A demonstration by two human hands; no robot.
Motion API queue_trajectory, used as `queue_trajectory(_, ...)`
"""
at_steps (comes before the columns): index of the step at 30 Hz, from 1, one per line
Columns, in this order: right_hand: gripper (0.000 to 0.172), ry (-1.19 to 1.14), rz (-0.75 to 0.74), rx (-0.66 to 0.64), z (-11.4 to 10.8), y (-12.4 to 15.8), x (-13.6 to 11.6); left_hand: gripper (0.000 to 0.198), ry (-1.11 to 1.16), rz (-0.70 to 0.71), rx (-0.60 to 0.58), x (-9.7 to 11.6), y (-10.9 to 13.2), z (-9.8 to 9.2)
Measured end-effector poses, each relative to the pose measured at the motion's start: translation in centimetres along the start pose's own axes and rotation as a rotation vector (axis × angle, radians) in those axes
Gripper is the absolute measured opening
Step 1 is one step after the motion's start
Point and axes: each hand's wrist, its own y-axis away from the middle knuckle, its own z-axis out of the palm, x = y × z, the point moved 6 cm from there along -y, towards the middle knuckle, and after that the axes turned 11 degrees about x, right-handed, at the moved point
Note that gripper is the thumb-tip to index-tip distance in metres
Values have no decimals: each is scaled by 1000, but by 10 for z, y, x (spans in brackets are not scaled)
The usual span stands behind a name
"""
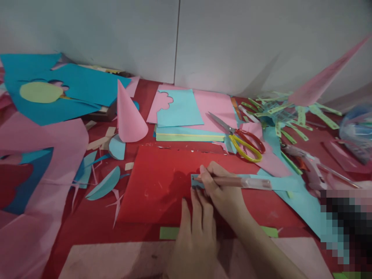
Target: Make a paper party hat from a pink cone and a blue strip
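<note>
My right hand (222, 190) is closed around a pink pen (247, 182), whose tip rests on a small light-blue paper piece (196, 181). That piece lies on a red sheet (157, 182) in the middle of the table. My left hand (194, 228) lies just below it with fingers stretched flat, pressing on the red sheet near the blue piece.
Yellow-and-red scissors (241, 141) lie behind the red sheet. A pink paper cone (128, 114) stands at the back left. Stacked pink, blue and green sheets (186, 116), blue and pink scraps (99, 182), green strips (290, 112) and a glue gun (308, 164) surround the work area.
</note>
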Motion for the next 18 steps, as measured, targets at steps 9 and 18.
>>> queue_trajectory(9,33,-68,52,71,-4,-2,1,41,-13,15,-71,0,0,0)
queue_trajectory(18,33,11,-18,77,-4,-2,-3,42,0,-15,-54,0,0,0)
